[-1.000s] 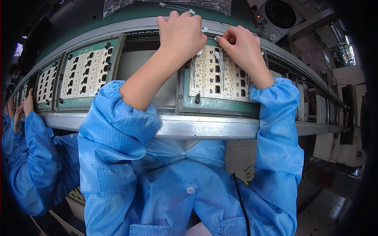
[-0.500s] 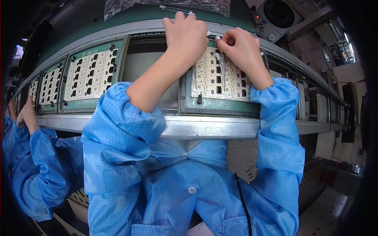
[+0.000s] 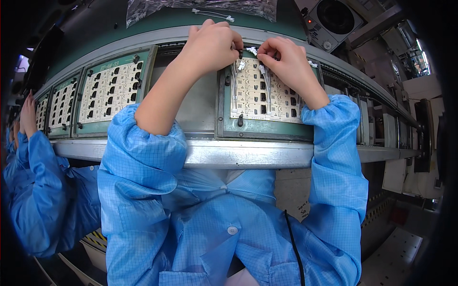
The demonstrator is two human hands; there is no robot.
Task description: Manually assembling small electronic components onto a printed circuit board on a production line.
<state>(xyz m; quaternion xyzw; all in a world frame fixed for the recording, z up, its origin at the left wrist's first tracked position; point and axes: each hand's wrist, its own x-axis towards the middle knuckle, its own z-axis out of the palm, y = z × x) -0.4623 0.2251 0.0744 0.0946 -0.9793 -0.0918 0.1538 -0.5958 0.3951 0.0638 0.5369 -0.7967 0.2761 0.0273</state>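
A green fixture [image 3: 229, 127] in front of me carries a white circuit-board panel [image 3: 248, 108] with rows of black components. Thin white wire leads [image 3: 268, 90] with white connectors lie lengthwise over the panel. At the fixture's far left corner, my left hand [image 3: 212, 46] is closed in a pinch beside a small black peg [image 3: 240, 53]; its fingertips are partly hidden. My right hand [image 3: 288, 62] pinches at the panel's far edge, with a white connector [image 3: 252, 50] showing at its fingertips.
Similar loaded fixtures [image 3: 109, 90] line the metal-railed conveyor [image 3: 248, 153] to the left. Beyond the far rail lie a clear plastic bag [image 3: 200, 8] and a loose white lead [image 3: 213, 14]. Another person's hand [image 3: 28, 117] is at the far left fixtures.
My left hand has moved left and toward me from the far rail, uncovering a connector on the panel's left side. My right hand has shifted slightly left and nearer. The neighbouring person's hand has moved.
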